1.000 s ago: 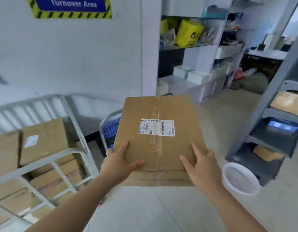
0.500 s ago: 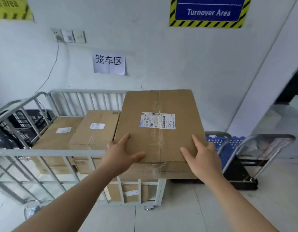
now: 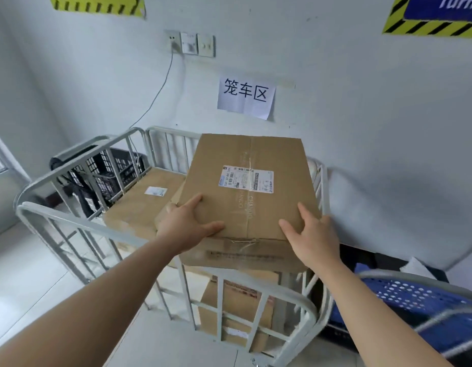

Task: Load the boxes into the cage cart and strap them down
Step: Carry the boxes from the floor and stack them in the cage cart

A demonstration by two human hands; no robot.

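The person holds a cardboard box (image 3: 245, 186) with both hands over the right half of the cage cart (image 3: 78, 223), above the cart's front rail. Its taped top faces up, and a white shipping label (image 3: 245, 179) sits in the middle of this top.

The left hand (image 3: 187, 223) grips the near left corner of the box. The thumb lies flat on the top, spread wide from the index finger, which stretches along the left edge. The other fingers go round the side and are mostly hidden. The right hand (image 3: 311, 234) grips the near right corner in the same way, with the thumb spread on the top and the fingers along the right edge. How its lower fingers lie I cannot tell.

Inside the cart lie loaded boxes (image 3: 147, 205), stacked in the left half, and more show through the front bars below the held box. Whether the held box touches the boxes under it, I cannot tell.

Behind the cart's left side stands a black crate (image 3: 110, 170). At the cart's right side stands a blue trolley (image 3: 415, 295). On the wall above the cart hangs a paper sign (image 3: 246, 95), and higher up are wall sockets (image 3: 192, 43).
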